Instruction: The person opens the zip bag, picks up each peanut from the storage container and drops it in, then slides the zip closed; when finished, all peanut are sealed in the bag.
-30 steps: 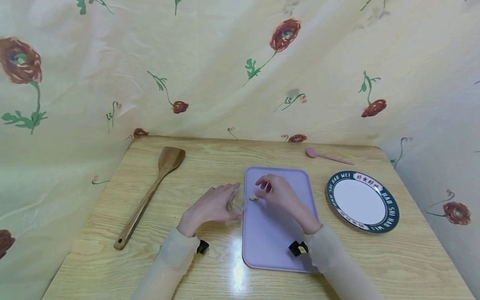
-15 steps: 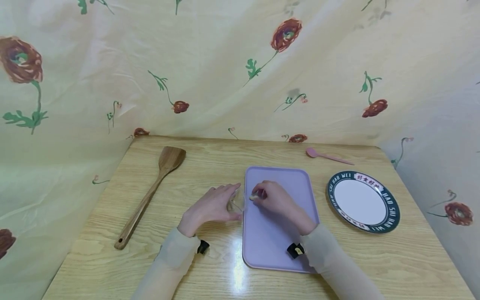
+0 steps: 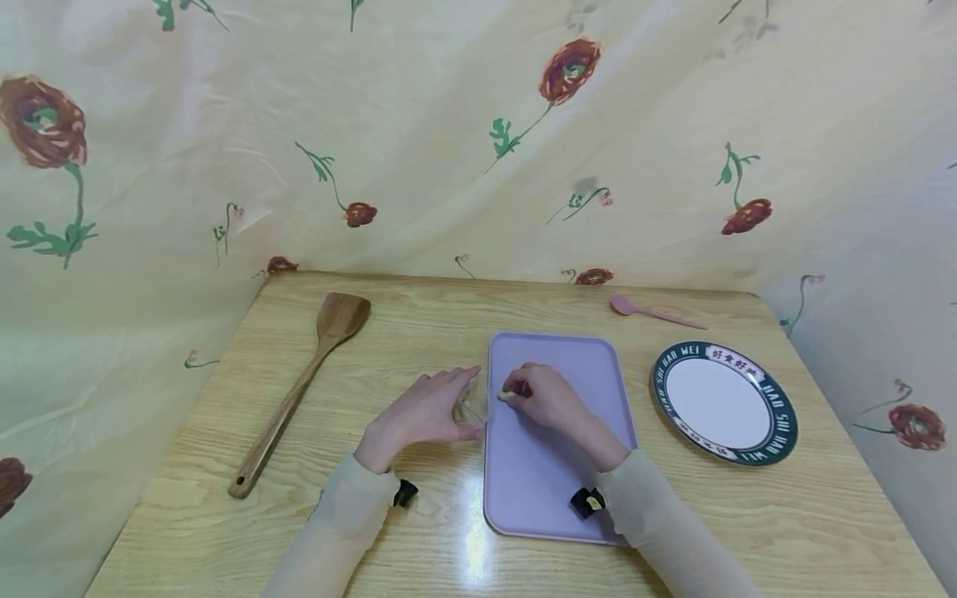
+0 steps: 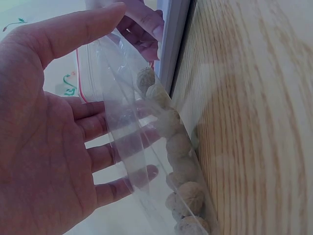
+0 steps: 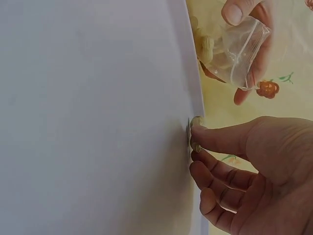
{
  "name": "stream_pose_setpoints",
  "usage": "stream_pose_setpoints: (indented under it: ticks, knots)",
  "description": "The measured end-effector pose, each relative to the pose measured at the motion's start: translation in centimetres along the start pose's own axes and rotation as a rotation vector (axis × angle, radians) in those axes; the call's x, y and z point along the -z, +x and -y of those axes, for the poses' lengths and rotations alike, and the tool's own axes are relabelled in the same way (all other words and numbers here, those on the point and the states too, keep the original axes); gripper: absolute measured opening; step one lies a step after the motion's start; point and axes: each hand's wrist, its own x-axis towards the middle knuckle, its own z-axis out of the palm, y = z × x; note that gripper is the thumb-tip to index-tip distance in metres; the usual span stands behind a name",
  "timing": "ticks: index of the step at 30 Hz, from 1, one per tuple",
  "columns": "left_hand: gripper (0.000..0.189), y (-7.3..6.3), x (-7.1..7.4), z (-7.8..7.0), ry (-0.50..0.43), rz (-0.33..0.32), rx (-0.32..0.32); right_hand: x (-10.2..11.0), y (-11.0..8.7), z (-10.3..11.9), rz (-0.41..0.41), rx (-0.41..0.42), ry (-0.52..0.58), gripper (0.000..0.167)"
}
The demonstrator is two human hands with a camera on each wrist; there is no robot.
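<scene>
The purple tray (image 3: 549, 490) lies in the middle of the table. Over its left side, my right hand (image 3: 552, 403) pinches a peanut in its shell (image 5: 197, 134) between thumb and fingertips, close to the tray's surface. Just left of the tray, a clear zip bag (image 4: 129, 117) sits within the curve of my left hand (image 3: 426, 407). That hand's fingers stretch along the bag, fairly straight and spread, with the thumb apart at the mouth end. Several peanuts (image 4: 183, 166) lie in a row along the bottom of the bag. In the head view, the left hand covers most of the bag.
A wooden spatula (image 3: 302, 382) lies on the left of the wood-grain table (image 3: 419, 548). To the right of the tray is a plate with a dark green rim (image 3: 781, 415). A pink spoon (image 3: 650, 312) lies behind the plate, near the flowered cloth (image 3: 449, 166).
My right hand has come down and left to the peanut on the tray and now pinches it. The left hand and the bag have stayed in place.
</scene>
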Motion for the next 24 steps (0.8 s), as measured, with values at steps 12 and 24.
stream_pose_setpoints:
  ticks: [12, 24]
  knots:
    - [0.095, 0.0, -0.1, 0.1, -0.003, -0.005, -0.003, 2.3, -0.9, 1.8, -0.072, 0.069, 0.001, 0.011]
    - [0.093, 0.0, 0.0, 0.2, -0.006, 0.008, -0.018, 3.9, -1.4, 3.7, 0.035, 0.330, -0.014, 0.017]
